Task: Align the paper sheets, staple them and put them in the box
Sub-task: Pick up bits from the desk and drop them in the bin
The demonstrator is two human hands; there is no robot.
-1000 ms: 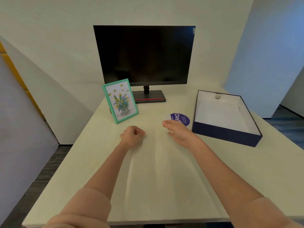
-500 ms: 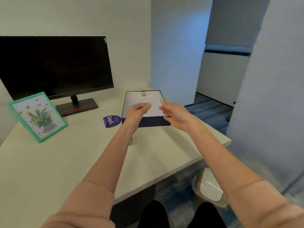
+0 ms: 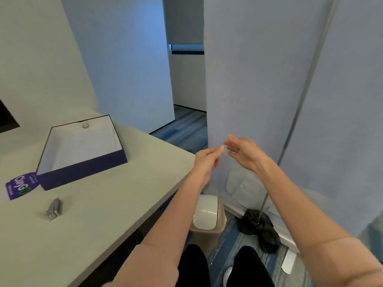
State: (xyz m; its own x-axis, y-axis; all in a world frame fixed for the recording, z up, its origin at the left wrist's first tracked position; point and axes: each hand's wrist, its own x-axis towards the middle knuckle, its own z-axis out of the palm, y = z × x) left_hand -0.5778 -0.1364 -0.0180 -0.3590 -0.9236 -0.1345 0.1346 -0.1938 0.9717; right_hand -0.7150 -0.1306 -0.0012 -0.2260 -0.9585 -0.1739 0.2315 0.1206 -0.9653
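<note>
The open dark blue box (image 3: 83, 172) with a white lining stands on the pale table (image 3: 103, 214) at the left; a white sheet seems to lie flat inside it. A small metal stapler (image 3: 53, 209) lies on the table in front of the box. Both my hands hang in the air past the table's right edge, away from the box. My left hand (image 3: 207, 160) has its fingers loosely curled and holds nothing. My right hand (image 3: 242, 151) is spread with fingers apart, empty, its fingertips almost meeting the left hand's.
A purple round label (image 3: 19, 187) lies by the box's near left corner. Below the table's edge stands a beige bin with a white lid (image 3: 207, 216). A black bag (image 3: 259, 226) lies on the blue carpet beside grey partition panels (image 3: 259, 79).
My view has swung far to the right, away from the monitor and picture frame. Both hands moved off the table and box into the air beyond the table's edge.
</note>
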